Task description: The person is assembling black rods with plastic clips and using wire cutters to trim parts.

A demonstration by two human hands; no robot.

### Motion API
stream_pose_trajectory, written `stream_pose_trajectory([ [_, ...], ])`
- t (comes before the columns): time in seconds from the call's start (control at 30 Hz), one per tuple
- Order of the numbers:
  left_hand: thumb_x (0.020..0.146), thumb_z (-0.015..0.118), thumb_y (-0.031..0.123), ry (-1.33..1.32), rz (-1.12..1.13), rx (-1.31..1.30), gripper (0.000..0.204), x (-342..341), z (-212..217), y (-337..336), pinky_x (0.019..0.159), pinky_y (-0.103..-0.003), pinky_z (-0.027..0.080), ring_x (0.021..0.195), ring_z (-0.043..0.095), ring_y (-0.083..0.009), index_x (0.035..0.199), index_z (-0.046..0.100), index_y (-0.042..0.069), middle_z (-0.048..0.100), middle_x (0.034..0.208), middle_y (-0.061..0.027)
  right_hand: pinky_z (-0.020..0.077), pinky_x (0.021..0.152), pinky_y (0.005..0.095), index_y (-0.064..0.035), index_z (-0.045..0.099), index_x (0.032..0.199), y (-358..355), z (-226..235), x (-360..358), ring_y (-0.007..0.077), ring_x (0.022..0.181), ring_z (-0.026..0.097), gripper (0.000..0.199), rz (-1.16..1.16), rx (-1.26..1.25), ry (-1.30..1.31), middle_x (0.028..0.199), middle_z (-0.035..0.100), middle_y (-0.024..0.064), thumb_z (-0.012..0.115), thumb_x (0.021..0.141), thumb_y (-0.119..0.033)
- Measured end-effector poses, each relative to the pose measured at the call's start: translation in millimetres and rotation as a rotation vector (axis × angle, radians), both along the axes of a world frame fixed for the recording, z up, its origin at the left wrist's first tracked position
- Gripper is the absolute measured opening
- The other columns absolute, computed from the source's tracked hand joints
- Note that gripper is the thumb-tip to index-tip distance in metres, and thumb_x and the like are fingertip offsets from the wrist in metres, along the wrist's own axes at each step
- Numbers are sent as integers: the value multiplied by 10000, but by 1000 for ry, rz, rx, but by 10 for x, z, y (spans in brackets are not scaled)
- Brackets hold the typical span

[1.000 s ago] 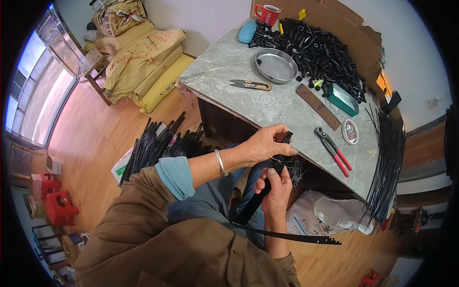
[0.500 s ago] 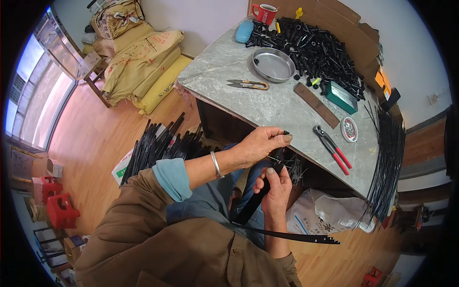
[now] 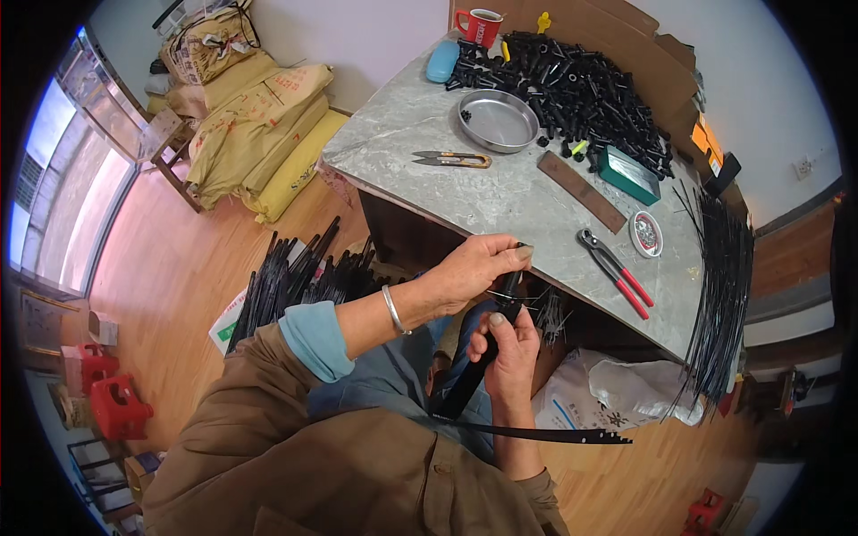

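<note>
In front of my lap my left hand (image 3: 472,266) pinches the dark tip of a long black rod-like piece (image 3: 466,382) between thumb and fingers. Lower down, my right hand (image 3: 511,353) is wrapped round the same piece, thumb on top. Thin metal wires stick out sideways between the two hands. The piece slants down to my lap, where a black strip with a notched end (image 3: 554,435) reaches to the right past my right wrist. What lies inside my closed fingers is hidden. Red-handled pincers (image 3: 617,275) lie on the table to the right of my hands.
On the grey table (image 3: 402,116) are thread snips (image 3: 453,160), a round metal dish (image 3: 500,122), a brown flat bar (image 3: 581,192), a teal box (image 3: 629,175), a small white bowl (image 3: 634,239) and heaped black parts (image 3: 572,85). Black rods (image 3: 719,295) hang at right; more bundles (image 3: 277,290) stand at left.
My left hand has shifted slightly, and more of the black piece and its wires shows between my hands. Both hands keep their hold. The whole view has shifted a little.
</note>
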State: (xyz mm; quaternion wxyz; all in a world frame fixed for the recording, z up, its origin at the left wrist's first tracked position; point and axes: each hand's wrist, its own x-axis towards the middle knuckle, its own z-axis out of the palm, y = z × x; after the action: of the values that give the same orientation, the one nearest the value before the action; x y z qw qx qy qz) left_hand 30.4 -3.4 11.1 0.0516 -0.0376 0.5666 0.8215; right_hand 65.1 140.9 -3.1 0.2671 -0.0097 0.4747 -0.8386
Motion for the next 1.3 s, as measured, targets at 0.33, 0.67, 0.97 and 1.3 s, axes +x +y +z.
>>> stream_pose_trajectory([
  [0.33,900,635,281,-103,-17,6,261,21,148,-60,654,-204,437,699,525,-55,976,629,32,594,787,19,449,512,248,-20,515,1000,51,-25,-16,124,597,528,151,4,-108,-47,793,547,58,601,908,-103],
  [0.67,833,678,62,-66,-62,-201,275,391,148,-35,790,-244,502,880,599,-88,1071,567,-23,631,962,-57,490,616,248,-12,588,1034,136,-54,-4,104,702,580,176,-23,152,192,857,614,27,622,908,-131],
  [0.97,832,651,23,7,-108,-12,290,453,120,26,838,-244,486,931,587,-95,1110,576,-8,617,1002,-40,455,678,230,-1,682,918,389,123,-224,54,750,545,155,242,329,266,815,634,-26,704,827,-124],
  [1.3,812,654,20,78,-261,-66,248,435,145,74,778,-229,503,859,579,-90,1055,607,7,567,969,-18,460,785,264,-35,699,885,490,-420,-446,99,803,593,262,521,-95,83,827,659,-6,794,737,-228],
])
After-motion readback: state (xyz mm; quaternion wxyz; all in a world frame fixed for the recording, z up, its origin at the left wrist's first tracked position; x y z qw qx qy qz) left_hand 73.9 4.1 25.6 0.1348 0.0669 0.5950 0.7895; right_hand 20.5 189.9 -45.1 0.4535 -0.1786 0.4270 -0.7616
